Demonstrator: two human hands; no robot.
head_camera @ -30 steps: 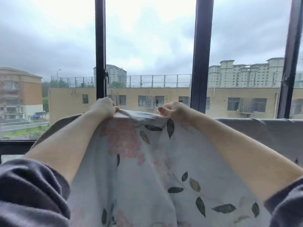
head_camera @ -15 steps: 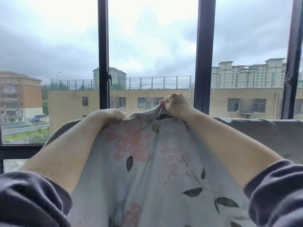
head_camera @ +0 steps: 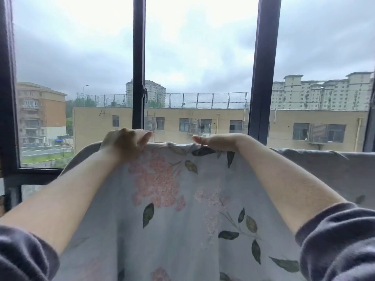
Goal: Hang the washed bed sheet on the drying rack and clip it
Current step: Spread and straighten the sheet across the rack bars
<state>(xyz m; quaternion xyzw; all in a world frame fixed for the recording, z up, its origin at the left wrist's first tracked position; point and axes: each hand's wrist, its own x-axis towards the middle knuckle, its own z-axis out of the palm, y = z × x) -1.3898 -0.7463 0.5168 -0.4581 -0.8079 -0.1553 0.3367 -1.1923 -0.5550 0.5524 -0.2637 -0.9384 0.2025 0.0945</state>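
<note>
In the head view the bed sheet (head_camera: pixel 182 209) is draped over a hidden bar; its top fold is gripped by the curled left hand (head_camera: pixel 123 142), seemingly against slipping. The right hand (head_camera: pixel 218 141) is laid on that fold; whether its hidden fingers pinch cannot be told.

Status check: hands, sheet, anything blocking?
Left hand grips bed sheet top edge. Right hand on same edge, fingers hidden behind. Sheet draped; rack not visible. No clips seen; nothing blocking.
</note>
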